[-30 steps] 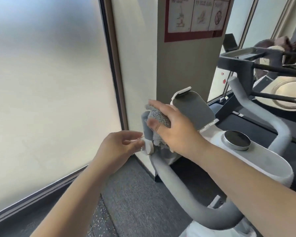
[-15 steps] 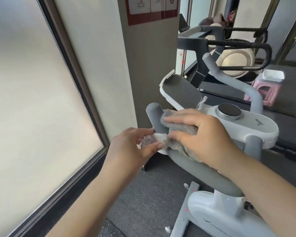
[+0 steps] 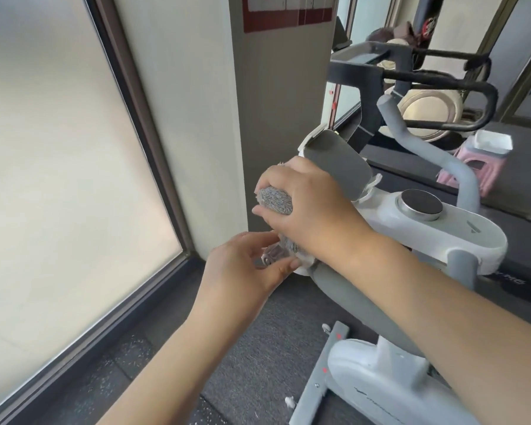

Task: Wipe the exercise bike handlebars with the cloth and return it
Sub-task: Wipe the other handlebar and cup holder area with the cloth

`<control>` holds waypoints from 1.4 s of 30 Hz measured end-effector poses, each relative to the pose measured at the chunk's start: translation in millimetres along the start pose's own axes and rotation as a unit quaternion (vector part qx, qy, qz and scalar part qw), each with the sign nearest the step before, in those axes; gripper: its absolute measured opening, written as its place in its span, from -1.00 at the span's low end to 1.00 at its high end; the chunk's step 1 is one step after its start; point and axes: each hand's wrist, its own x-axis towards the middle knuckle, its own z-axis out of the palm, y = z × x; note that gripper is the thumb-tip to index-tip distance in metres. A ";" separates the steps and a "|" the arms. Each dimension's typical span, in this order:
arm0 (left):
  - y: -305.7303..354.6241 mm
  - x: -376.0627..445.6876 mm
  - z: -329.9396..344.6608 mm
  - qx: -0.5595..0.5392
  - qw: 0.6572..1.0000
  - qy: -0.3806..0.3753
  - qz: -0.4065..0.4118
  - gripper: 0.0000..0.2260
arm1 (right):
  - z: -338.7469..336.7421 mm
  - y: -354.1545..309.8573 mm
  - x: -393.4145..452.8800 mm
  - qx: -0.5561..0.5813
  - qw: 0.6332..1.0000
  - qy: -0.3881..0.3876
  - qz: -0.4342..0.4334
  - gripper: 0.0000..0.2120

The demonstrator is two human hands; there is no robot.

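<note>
One exercise bike [image 3: 436,240] stands on dark floor matting [image 3: 252,363], white-bodied, beside a beige pillar [image 3: 273,118] and a frosted window [image 3: 59,179]. Its grey padded handlebars [image 3: 356,305] show two upturned ends: the near one is covered by the cloth, the far one [image 3: 390,108] stands bare to the right. One grey tablet rest [image 3: 337,167] and one round dark knob [image 3: 422,205] sit on the white console.

One cloth [image 3: 275,200], grey and fuzzy, is wrapped over the near upturned end of the handlebars, with a lower fold trailing down toward the bend.

Two hands are in view. The right hand [image 3: 313,207] is closed around the cloth, fingers curled over the top and thumb beneath, pressing it against the bar end. The left hand [image 3: 242,271] sits just below and to the left, thumb and forefinger pinching a small clear-and-white fitting [image 3: 270,256] at the bend of the bar, touching the cloth's lower fold; what the fitting is cannot be told.

Behind the bike: one treadmill [image 3: 411,75] with black rails, one pink stool [image 3: 478,161] carrying one white container [image 3: 492,141], and one red-bordered notice [image 3: 285,13] on the pillar, its print unreadable.
</note>
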 end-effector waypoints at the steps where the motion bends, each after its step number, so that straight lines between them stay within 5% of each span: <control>1: -1.4 -1.4 0.3 -0.018 1.000 0.003 -0.011 -0.65 | -0.6 -1.6 4.7 0.001 1.000 -0.011 0.013 -0.84; 4: -3.9 -4.6 0.7 -0.059 0.998 0.001 -0.026 -0.70 | -9.3 -0.5 20.3 0.071 0.994 -0.050 0.064 -0.80; 7: -6.5 -5.8 0.3 -0.068 0.997 -0.005 -0.023 -0.68 | -12.9 9.9 30.2 0.256 0.952 -0.102 0.136 -0.65; 11: -9.6 -6.6 1.4 -0.076 0.997 0.003 -0.021 -0.69 | -14.0 26.7 19.9 0.336 0.932 -0.016 0.135 -0.61; 14: -8.8 -6.2 4.5 -0.076 0.997 0.013 -0.023 -0.70 | -17.9 30.1 -10.9 0.266 0.960 0.043 0.075 -0.72; 18: -7.8 -5.6 8.8 -0.067 0.997 0.034 -0.032 -0.71 | 3.4 25.2 -31.4 0.188 0.981 0.023 0.047 -0.41; 23: -5.9 -3.2 8.3 -0.051 0.997 0.036 -0.035 -0.73 | -0.5 21.0 -7.6 0.189 0.975 0.063 0.097 -0.76; 28: -8.0 -2.0 6.4 -0.051 0.997 0.028 -0.040 -0.73 | -24.6 26.2 7.6 0.290 0.933 0.081 0.195 -0.73; 32: -7.7 -3.4 6.2 -0.055 0.997 0.033 -0.041 -0.74 | -22.9 39.0 -23.3 0.198 0.961 0.118 0.153 -0.80; 42: -7.6 -5.9 5.7 -0.013 0.999 0.036 -0.008 -0.67 | 8.0 33.6 -78.8 0.089 0.993 0.063 0.051 -0.42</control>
